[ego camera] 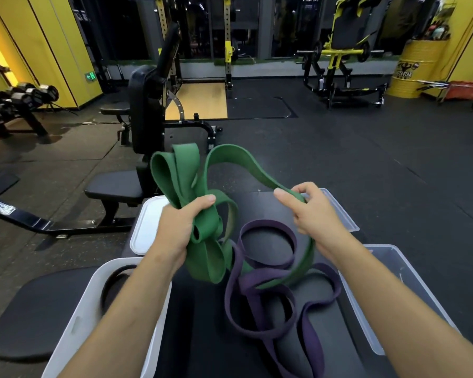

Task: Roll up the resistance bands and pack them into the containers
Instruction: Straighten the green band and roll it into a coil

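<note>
Fingers and thumb of your left hand [178,227] are curled tight round a bunched handful of the green resistance band [224,155], several folds of it gathered in that fist, with loops standing up above the knuckles and more hanging below. Your right hand [313,211] pinches a single strand of the same band between thumb and bent fingers, and that strand arches up between your two hands. Below your right wrist the green band drops onto the purple resistance band [268,285], which lies loose and unrolled in overlapping loops on the black padded bench [200,326]. Beside your left forearm stands a white container [88,309] with a black band [112,285] in it. Beside your right forearm stands a clear container [410,268]. A white lid [145,227] lies beyond the white container, just past your left hand, and a clear lid [342,211] lies behind your right hand.
</note>
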